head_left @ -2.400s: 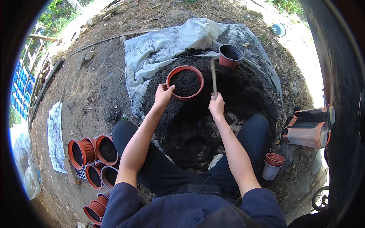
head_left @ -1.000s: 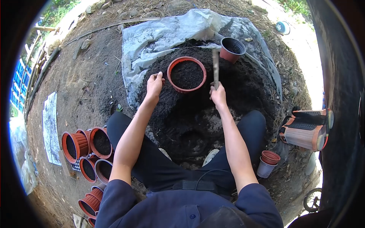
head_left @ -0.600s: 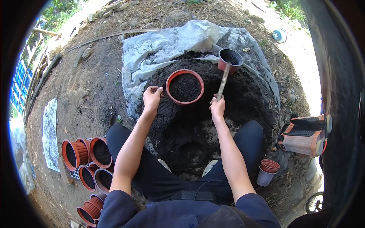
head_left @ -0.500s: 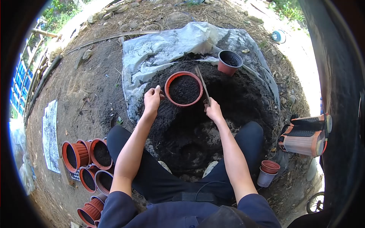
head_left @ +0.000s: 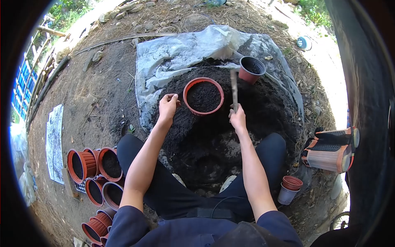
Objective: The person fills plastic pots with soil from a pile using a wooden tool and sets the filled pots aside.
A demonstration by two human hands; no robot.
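Note:
A round reddish-brown plastic pot (head_left: 222, 103) filled with dark soil sits on the soil heap (head_left: 193, 142) in front of me. Just left of its rim is my left hand (head_left: 168, 108), its fingers loosely bent, apart from the pot and with nothing visible in them. My right hand (head_left: 237, 118) grips the lower end of a flat, wood-like stick (head_left: 234, 88), which points away from me to the right of the pot, clear of its rim. Behind the stick stands a smaller pot (head_left: 249, 78), dark inside and tilted, with some soil in it.
Pale plastic sheeting (head_left: 164, 53) lies under and behind the soil. Several soil-filled pots (head_left: 88, 164) are grouped at my left. On the right are two stacked small pots (head_left: 289, 191) and an orange-and-black boxy object (head_left: 329, 150). A dark upright surface (head_left: 364, 82) borders the right side.
My right hand has moved right with the stick, swinging it away from the pot's rim to point more straight ahead. My left hand's fingers have shifted slightly beside the pot.

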